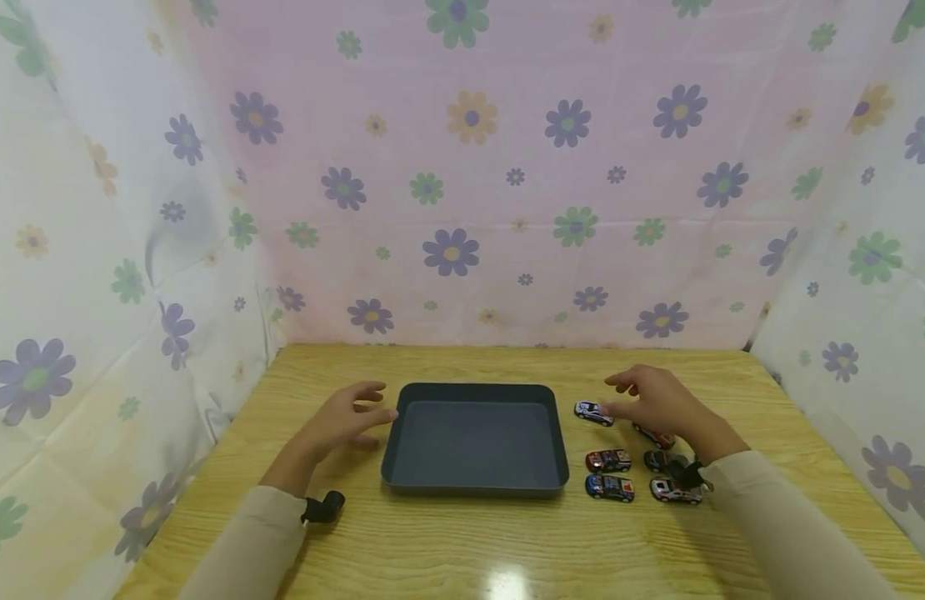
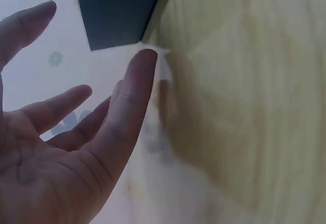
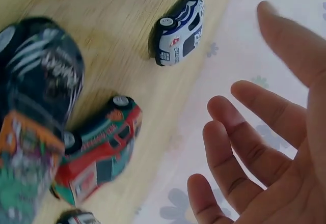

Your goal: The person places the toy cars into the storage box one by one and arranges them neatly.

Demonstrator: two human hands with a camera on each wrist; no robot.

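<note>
A dark grey rectangular tray (image 1: 473,446) lies on the table with nothing in it. My left hand (image 1: 341,422) is beside its left wall, fingers spread and holding nothing; in the left wrist view the thumb (image 2: 135,89) comes close to the tray corner (image 2: 117,15). Over on the right, my right hand (image 1: 663,406) hovers with loosely bent fingers by a white and blue toy car (image 3: 182,30). No car is between its thumb and fingers in the right wrist view. Below it is a red and green toy car (image 3: 104,152), partly covered by the hand in the head view.
More toy cars stand right of the tray: a red one (image 1: 608,461), a blue one (image 1: 610,487), a white one (image 1: 676,492) and a dark one (image 1: 657,460) partly behind the right wrist camera (image 1: 689,475). Flowered cloth (image 1: 507,250) encloses the wooden table (image 1: 432,550) behind and at both sides.
</note>
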